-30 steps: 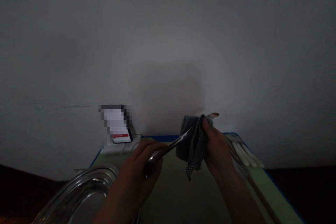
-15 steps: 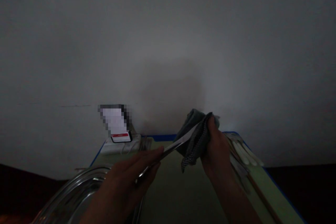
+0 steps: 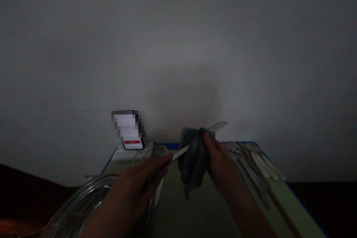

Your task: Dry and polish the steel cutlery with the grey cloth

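Observation:
My left hand (image 3: 139, 186) is closed around the handle of a metal table knife (image 3: 220, 125), which points up and to the right. A dark grey-green cloth (image 3: 193, 160) with a checked edge is folded about the middle of the blade. The rounded blade tip sticks out past the cloth. My right hand (image 3: 219, 156) pinches the cloth around the blade, thumb on top. Both hands are in the air above the green tabletop (image 3: 189, 212).
A shiny metal bowl (image 3: 72, 200) stands at the left. Behind it a phone (image 3: 131, 130) leans on a white box (image 3: 119, 155). More cutlery lies beside the bowl. Several knives, forks and white-handled pieces (image 3: 260, 165) lie along the right side. A wall (image 3: 178, 44) rises behind.
My right hand and the cloth have slid down the blade toward my left hand, so the knife's tip now shows beyond the cloth. The view has shifted slightly.

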Demonstrator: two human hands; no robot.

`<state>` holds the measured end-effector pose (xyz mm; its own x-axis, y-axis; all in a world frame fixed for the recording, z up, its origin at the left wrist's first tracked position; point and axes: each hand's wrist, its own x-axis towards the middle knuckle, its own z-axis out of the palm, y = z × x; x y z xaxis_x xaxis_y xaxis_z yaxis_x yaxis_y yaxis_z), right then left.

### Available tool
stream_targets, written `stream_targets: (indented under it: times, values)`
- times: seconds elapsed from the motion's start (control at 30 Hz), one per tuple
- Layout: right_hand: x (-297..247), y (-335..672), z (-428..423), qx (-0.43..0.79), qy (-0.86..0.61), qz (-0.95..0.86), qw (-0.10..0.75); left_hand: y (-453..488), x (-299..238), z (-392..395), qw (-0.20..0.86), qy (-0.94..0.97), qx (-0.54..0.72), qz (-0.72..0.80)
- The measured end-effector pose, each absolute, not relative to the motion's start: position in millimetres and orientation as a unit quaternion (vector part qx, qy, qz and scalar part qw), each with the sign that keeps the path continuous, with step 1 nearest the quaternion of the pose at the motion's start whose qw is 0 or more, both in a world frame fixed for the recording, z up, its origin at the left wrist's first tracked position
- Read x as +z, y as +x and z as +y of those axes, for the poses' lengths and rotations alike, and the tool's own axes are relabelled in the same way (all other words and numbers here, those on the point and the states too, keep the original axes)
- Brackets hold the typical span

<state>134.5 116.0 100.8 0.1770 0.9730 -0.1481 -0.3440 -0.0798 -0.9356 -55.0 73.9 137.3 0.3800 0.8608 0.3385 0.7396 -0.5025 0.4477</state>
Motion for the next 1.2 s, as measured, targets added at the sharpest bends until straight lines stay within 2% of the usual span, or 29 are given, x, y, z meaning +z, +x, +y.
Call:
stream_targets:
  times: [0.2,0.6,0.83,1.03,1.1,1.2]
  values:
    - [103.3,146.7,123.7,0.536,-0.484,-0.244,0.648,-71.2,136.0,68.0,0.106,0.802,0.227,0.542]
    - [119.4,156.8,112.1,0.439,-0.543,-0.253,0.669,-73.6,143.1,63.7,0.106,0.818,0.268,0.498]
    - [118.0,144.7,100.5,0.446,-0.482,-0.385,0.648,-53.8,149.4,58.7,0.065,0.826,0.303,0.471]
    - [122.4,122.1,82.3,0.436,-0.483,-0.510,0.562,-41.2,147.8,53.5,0.039,0.833,0.310,0.456]
    - [122.5,122.4,81.5,0.447,-0.459,-0.514,0.571,-41.0,149.8,50.5,0.047,0.832,0.310,0.457]
    - [124.1,130.7,84.6,0.459,-0.439,-0.451,0.627,-41.4,153.8,45.0,0.061,0.837,0.299,0.453]
